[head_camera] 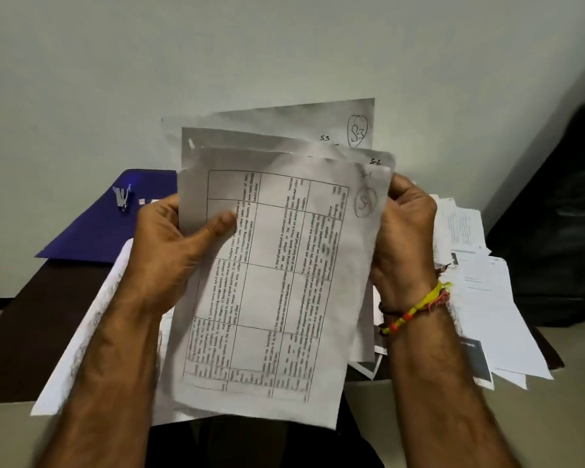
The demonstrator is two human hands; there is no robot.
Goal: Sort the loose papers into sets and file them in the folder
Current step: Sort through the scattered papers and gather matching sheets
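I hold a fanned sheaf of papers (277, 282) upright in front of me, above the table. The front sheet carries a printed table and a circled handwritten mark near its top right corner; sheets behind show "S-2" and a circled "S-3". My left hand (169, 251) grips the sheaf's left edge with the thumb across the front sheet. My right hand (405, 231) holds the right edge, fingers behind the sheets. A blue folder (95, 228) lies flat on the table at the back left, with a metal clip (122, 197) on it.
Loose printed papers (480, 298) lie scattered over the dark table at the right, some overhanging its edge. More sheets (88, 325) lie under my left forearm. A black bag (561, 231) stands at the far right against the pale wall.
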